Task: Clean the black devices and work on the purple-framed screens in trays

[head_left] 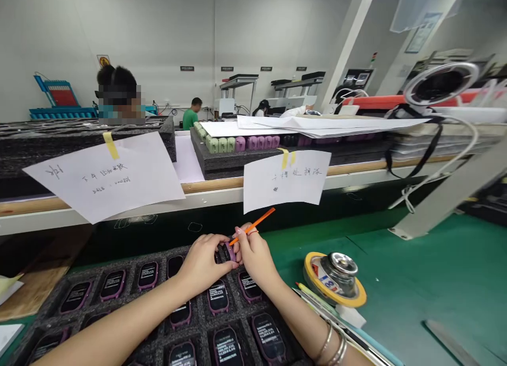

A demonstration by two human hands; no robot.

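My left hand [204,263] and my right hand [253,252] meet above a black foam tray [59,289] of purple-rimmed watch bodies with dark screens. Both hands pinch one small purple watch body [228,251] between them. In my right hand there is also a thin orange stick [253,226], its tip at the watch body and its other end pointing up to the right. Several watch bodies [218,296] lie in the tray's pockets under my hands and forearms. Silver bangles [335,347] ring my right wrist.
A round yellow-rimmed tape roll with a metal dome [335,279] sits on the green mat [428,281] to the right. Two paper notes [105,176] [285,178] hang from the shelf ahead, which carries foam trays of green and purple parts [237,143]. A person sits behind the shelf; others work farther off.
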